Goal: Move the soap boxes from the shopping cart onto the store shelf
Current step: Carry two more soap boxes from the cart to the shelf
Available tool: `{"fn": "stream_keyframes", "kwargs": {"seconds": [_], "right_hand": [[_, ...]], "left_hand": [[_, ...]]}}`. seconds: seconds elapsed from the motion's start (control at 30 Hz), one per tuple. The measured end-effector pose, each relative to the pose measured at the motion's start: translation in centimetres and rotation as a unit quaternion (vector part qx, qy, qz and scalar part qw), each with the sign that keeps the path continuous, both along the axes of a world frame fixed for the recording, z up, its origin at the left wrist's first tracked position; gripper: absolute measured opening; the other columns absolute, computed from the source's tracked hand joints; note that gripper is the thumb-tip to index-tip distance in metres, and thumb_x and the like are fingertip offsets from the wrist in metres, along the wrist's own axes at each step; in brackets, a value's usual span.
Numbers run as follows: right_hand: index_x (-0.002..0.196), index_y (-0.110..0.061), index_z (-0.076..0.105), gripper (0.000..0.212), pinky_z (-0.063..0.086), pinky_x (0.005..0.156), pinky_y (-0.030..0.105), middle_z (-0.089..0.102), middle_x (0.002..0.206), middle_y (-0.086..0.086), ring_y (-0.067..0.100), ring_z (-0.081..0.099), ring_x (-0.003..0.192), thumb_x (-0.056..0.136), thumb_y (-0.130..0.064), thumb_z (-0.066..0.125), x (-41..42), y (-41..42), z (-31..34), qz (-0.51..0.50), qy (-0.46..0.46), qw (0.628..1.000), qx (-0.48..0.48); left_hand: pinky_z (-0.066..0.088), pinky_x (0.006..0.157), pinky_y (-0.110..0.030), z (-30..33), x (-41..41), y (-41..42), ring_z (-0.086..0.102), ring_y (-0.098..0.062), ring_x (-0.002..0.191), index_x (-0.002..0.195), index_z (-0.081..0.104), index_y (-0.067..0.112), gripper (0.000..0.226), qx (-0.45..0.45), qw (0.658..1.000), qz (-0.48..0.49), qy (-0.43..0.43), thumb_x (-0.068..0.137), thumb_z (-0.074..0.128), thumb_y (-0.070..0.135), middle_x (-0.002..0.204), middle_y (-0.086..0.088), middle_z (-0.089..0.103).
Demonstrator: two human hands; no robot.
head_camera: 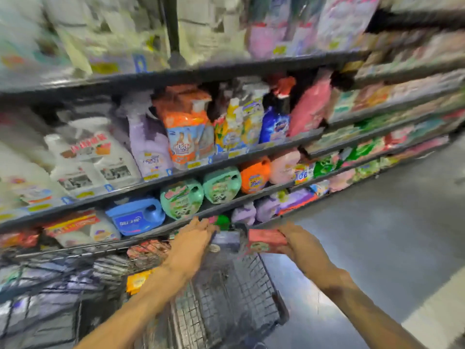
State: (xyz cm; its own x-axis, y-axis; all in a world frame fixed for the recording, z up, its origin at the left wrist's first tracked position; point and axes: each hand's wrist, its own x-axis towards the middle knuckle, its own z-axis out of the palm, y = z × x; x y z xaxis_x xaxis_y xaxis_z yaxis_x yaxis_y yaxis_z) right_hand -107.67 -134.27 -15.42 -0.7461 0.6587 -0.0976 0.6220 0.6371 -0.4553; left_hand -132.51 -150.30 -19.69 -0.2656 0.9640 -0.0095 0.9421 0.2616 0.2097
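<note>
The right hand [292, 239] grips a red soap box [266, 241] above the far end of the shopping cart [226, 293], near the lower store shelf [191, 220]. The left hand [198, 229] reaches toward that shelf; blur hides its finger position. More boxes [137, 282] lie in the cart.
</note>
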Motion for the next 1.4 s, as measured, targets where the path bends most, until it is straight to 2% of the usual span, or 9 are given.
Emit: {"fn": "stream_keyframes", "kwargs": {"seconds": [0.07,0.17,0.23,0.33,0.5,0.6,0.8,0.93,1.4], "right_hand": [[0.109,-0.033,0.062,0.030,0.044,0.079,0.020,0.058,0.093,-0.016,0.008,0.057,0.089,0.082,-0.032,0.074,3.3,1.0,3.8,-0.039,-0.008,0.999,0.003],[0.121,-0.023,0.063,0.044,0.049,0.091,0.042,0.065,0.114,0.002,0.028,0.061,0.108,0.079,-0.022,0.077,9.3,3.4,7.1,-0.079,0.016,0.996,0.037],[0.124,-0.017,0.063,0.044,0.046,0.093,0.038,0.064,0.120,0.006,0.028,0.059,0.112,0.081,-0.027,0.071,13.4,4.9,9.5,-0.094,0.020,0.993,0.063],[0.120,-0.024,0.062,0.043,0.044,0.085,0.032,0.062,0.112,-0.003,0.025,0.062,0.106,0.080,-0.040,0.063,19.9,7.4,12.0,-0.126,0.022,0.989,0.078],[0.120,-0.032,0.055,0.041,0.046,0.080,0.036,0.056,0.107,-0.009,0.017,0.058,0.100,0.081,-0.036,0.065,31.5,13.0,14.6,-0.170,0.039,0.977,0.120],[0.119,-0.032,0.056,0.038,0.046,0.081,0.037,0.056,0.105,-0.010,0.015,0.058,0.098,0.083,-0.033,0.067,37.7,16.1,16.6,-0.194,0.036,0.972,0.124],[0.122,-0.035,0.055,0.041,0.030,0.072,0.026,0.053,0.105,-0.016,0.010,0.054,0.101,0.084,-0.033,0.071,48.1,22.0,20.0,-0.243,-0.006,0.956,0.163],[0.120,-0.039,0.053,0.043,0.047,0.084,0.037,0.056,0.107,-0.016,0.012,0.058,0.102,0.082,-0.032,0.072,53.3,26.1,21.2,-0.284,0.008,0.948,0.147],[0.121,-0.042,0.051,0.041,0.049,0.084,0.035,0.056,0.108,-0.019,0.006,0.057,0.099,0.085,-0.037,0.070,61.4,51.4,23.2,-0.327,-0.020,0.928,0.179]], "left_hand": [[0.052,0.077,-0.039,3.6,2.1,2.4,0.057,-0.026,0.096,0.116,0.062,0.026,0.055,0.017,0.999,-0.030,0.006,0.066,0.084,0.035,0.104,0.003,0.058],[0.052,0.074,-0.036,8.8,6.0,6.6,0.056,-0.025,0.091,0.115,0.065,0.025,0.052,0.069,0.993,-0.092,-0.014,0.066,0.083,0.030,0.101,0.003,0.061],[0.047,0.076,-0.034,11.7,8.7,9.6,0.058,-0.025,0.090,0.110,0.068,0.023,0.044,0.098,0.986,-0.137,-0.017,0.069,0.080,0.032,0.100,0.002,0.064],[0.047,0.081,-0.037,15.0,13.3,14.7,0.057,-0.025,0.094,0.113,0.066,0.023,0.046,0.111,0.975,-0.194,0.013,0.073,0.077,0.044,0.103,0.001,0.063],[0.041,0.075,-0.031,18.9,22.6,23.4,0.056,-0.021,0.087,0.110,0.066,0.025,0.049,0.141,0.955,-0.261,0.029,0.074,0.064,0.058,0.099,0.004,0.061],[0.046,0.079,-0.040,20.1,28.4,29.0,0.051,-0.021,0.093,0.116,0.062,0.026,0.049,0.130,0.948,-0.288,0.022,0.076,0.070,0.053,0.103,0.005,0.058],[0.048,0.077,-0.040,22.7,38.7,38.3,0.047,-0.014,0.093,0.120,0.058,0.032,0.046,0.154,0.929,-0.336,-0.008,0.079,0.072,0.047,0.104,0.012,0.053],[0.048,0.077,-0.038,24.8,43.6,44.5,0.048,-0.016,0.096,0.123,0.059,0.030,0.045,0.181,0.915,-0.361,-0.009,0.082,0.072,0.041,0.109,0.010,0.057],[0.047,0.078,-0.038,26.9,51.3,72.8,0.052,-0.019,0.096,0.118,0.060,0.027,0.045,0.216,0.887,-0.409,0.007,0.077,0.078,0.034,0.106,0.007,0.058]]}}
